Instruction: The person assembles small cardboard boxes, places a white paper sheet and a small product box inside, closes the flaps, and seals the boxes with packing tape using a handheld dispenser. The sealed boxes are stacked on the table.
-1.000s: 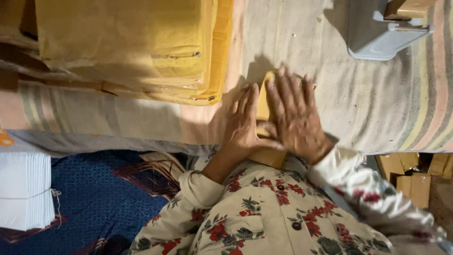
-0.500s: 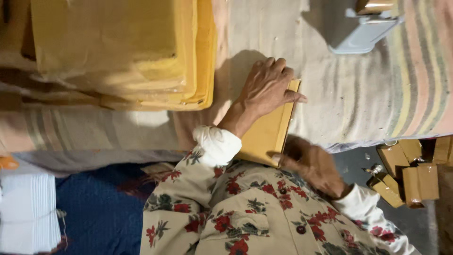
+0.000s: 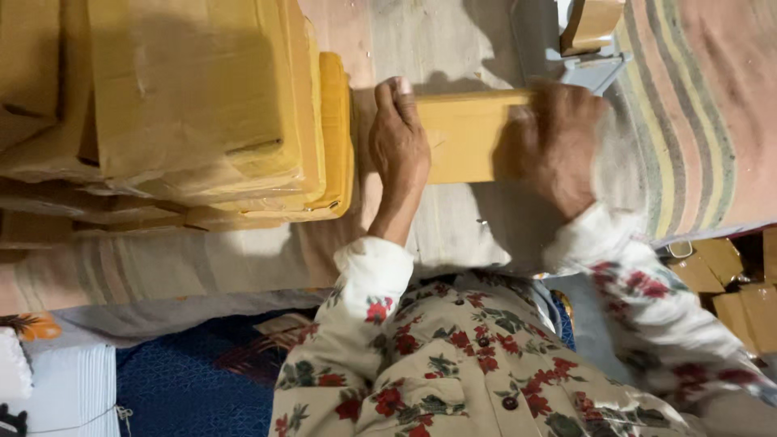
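A flat yellow-brown paper envelope (image 3: pixel 465 133) lies crosswise on the striped cloth surface (image 3: pixel 688 146) in front of me. My left hand (image 3: pixel 399 146) grips its left end, thumb on top. My right hand (image 3: pixel 554 146) clasps the envelope's right end, fingers spread over it. Both sleeves are cream with red flowers. A large stack of the same yellow-brown envelopes (image 3: pixel 202 113) rests just left of my left hand.
A grey tape dispenser (image 3: pixel 595 48) with a brown roll stands beyond my right hand. Small cardboard boxes (image 3: pixel 728 283) sit low at the right. A white paper bundle (image 3: pixel 69 392) lies on blue fabric at the bottom left.
Both hands first lay flat on the envelope. Then the left held it alone, tilted. Now both hands grip its ends, and it lies crosswise farther up the cloth.
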